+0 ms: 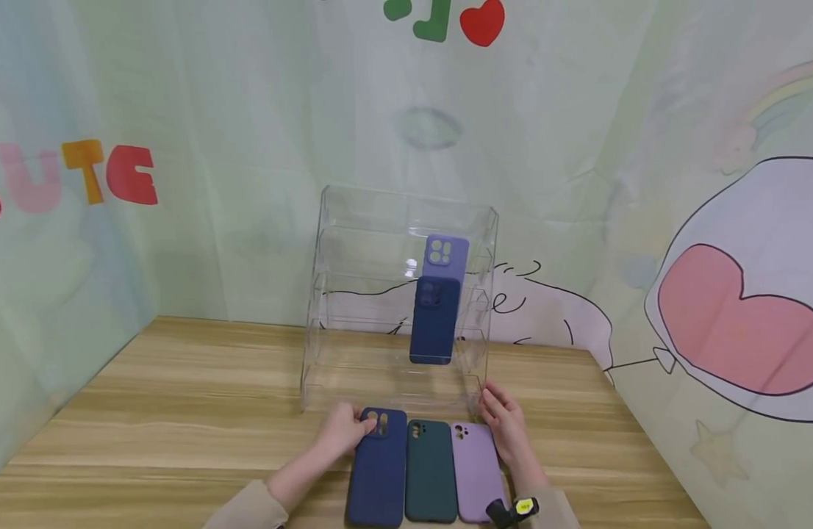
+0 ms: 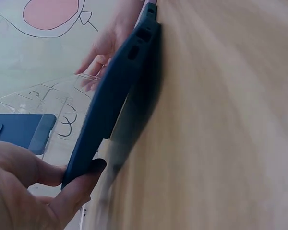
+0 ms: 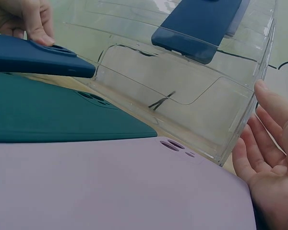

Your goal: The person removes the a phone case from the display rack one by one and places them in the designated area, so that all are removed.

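My left hand (image 1: 343, 430) pinches the upper end of a navy blue phone case (image 1: 378, 477) by its camera cutout. In the left wrist view that end of the case (image 2: 103, 105) is tilted up off the table. Beside it lie a dark green phone case (image 1: 431, 470) and a light purple phone case (image 1: 478, 470), side by side. My right hand (image 1: 503, 422) touches the lower right side of a clear acrylic display rack (image 1: 360, 294), its fingers loosely bent against the edge. On the rack's right part stand a lavender phone case (image 1: 454, 253) and, lower, another navy phone case (image 1: 434, 330).
The wood-grain table (image 1: 148, 426) carries the tiered rack at its back. Behind and beside it hangs a printed curtain (image 1: 248, 147) with letters and a balloon drawing. A black strap device with a yellow label (image 1: 525, 507) sits on the right wrist.
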The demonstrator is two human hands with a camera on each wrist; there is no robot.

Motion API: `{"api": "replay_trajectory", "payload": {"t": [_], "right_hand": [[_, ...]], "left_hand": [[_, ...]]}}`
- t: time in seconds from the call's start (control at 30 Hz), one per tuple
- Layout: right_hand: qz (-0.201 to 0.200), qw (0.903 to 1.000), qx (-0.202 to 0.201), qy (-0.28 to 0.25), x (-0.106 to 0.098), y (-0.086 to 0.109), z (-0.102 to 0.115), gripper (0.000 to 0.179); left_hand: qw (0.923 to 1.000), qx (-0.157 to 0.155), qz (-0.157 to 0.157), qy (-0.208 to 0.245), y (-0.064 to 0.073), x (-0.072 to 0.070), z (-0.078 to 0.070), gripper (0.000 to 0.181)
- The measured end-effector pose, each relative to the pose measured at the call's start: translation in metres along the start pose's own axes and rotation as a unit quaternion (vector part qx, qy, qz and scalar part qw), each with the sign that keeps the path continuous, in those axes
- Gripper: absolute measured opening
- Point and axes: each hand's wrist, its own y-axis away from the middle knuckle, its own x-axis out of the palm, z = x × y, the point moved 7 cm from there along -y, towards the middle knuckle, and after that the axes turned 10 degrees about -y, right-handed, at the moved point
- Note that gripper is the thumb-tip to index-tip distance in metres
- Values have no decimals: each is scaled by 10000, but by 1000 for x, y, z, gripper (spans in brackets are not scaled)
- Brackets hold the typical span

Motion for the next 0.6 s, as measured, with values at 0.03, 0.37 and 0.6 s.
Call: {"api": "replay_trajectory", "payload": {"t": [0.03,0.37,0.6], "right_hand": [[-9,10000,0,-3,0,0,0,40],[-25,9999,3,-128,0,0,0,22],[-14,10000,0,-90,0,0,0,26]], "left_hand": [[10000,23,-32,-46,0,0,0,17],[9992,33,-21,-399,-1,5,2,15],[9976,165,6,-666,1,5,-2,20]]}}
